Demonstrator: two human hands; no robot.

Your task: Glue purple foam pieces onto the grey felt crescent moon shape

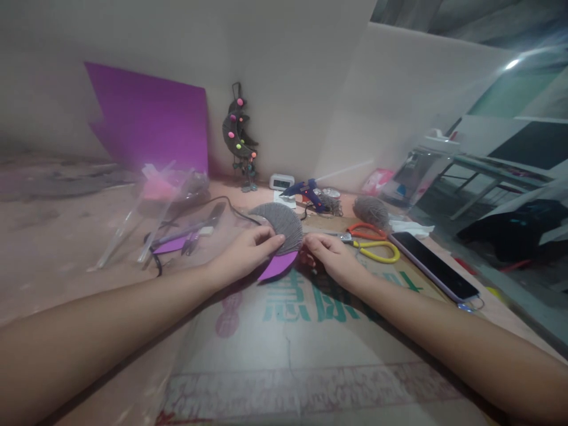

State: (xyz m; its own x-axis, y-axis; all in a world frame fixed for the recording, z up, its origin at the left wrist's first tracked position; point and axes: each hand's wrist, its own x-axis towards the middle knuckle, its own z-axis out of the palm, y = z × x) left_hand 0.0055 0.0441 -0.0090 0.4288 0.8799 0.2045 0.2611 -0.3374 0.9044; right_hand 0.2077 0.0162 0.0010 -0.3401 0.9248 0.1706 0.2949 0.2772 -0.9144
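A purple card crescent (279, 266) is wrapped over most of its length in grey yarn (284, 222); its lower tip shows bare card. My left hand (251, 251) grips the crescent from the left, thumb lying on the yarn. At the crescent's right edge my right hand (331, 257) is closed, thumb and fingers pinched together. What they hold, if anything, is too small to make out. Scissors (375, 242) with orange and yellow handles lie just beyond the right hand. A grey yarn ball (371, 210) rests farther back.
Printed cardboard (266, 355) lies under my hands. A blue glue gun (306, 192) and a small white clock (281, 181) stand behind. A phone (435, 266) lies right. Purple card (155, 118) and a decorated crescent hanging (239, 133) are at the wall. Clear sticks (119, 236) lie left.
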